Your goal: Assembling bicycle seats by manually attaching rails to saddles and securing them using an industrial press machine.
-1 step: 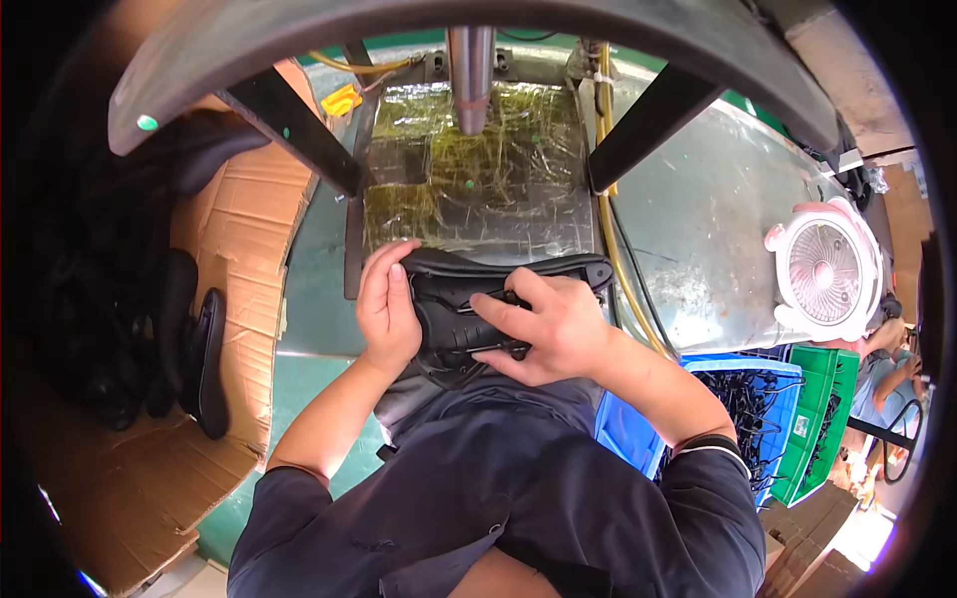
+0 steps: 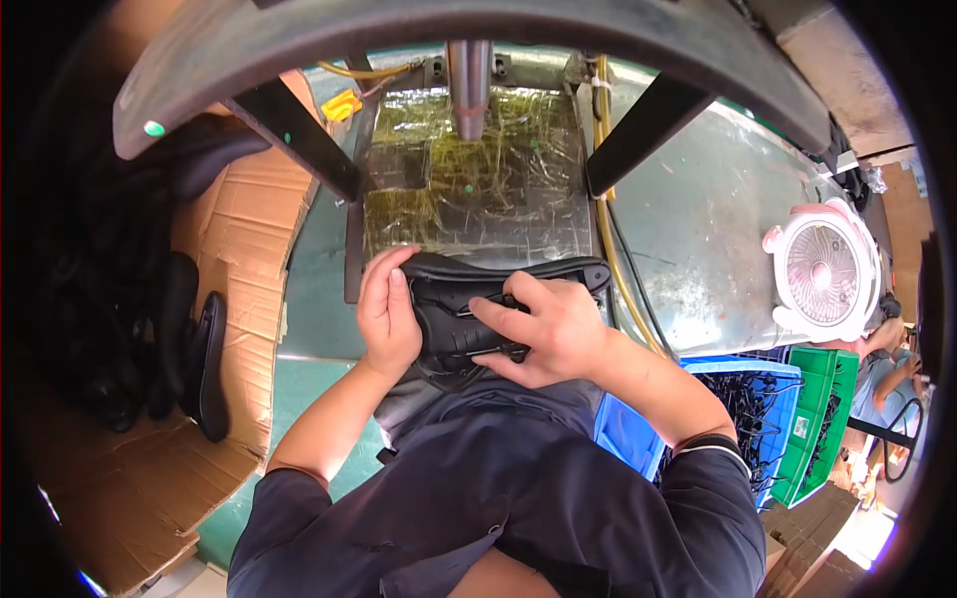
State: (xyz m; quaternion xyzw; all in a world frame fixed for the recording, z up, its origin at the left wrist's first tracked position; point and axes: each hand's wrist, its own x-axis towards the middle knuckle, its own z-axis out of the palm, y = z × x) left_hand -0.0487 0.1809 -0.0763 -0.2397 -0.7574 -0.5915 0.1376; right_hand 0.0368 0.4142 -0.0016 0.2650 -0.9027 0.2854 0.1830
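Observation:
A black bicycle saddle [image 2: 447, 321] lies underside up in front of my body, at the near edge of a tape-covered plate [image 2: 399, 221]. My left hand [image 2: 387, 317] is wrapped round its left end, thumb on top. With bent fingers, my right hand [image 2: 558, 331] grips a dark saddle rail [image 2: 513, 299] on the underside. Most of that rail is hidden beneath the fingers. Above the plate, a metal press rod [image 2: 469, 100] points down, apart from the saddle.
A curved dark frame [image 2: 478, 25] arches overhead on two slanted posts. Several black saddles [image 2: 206, 369] lie on cardboard at left. To the right are a white and pink fan [image 2: 825, 271], a blue bin [image 2: 783, 371] and a green bin [image 2: 832, 399] of black parts. Another person is at far right.

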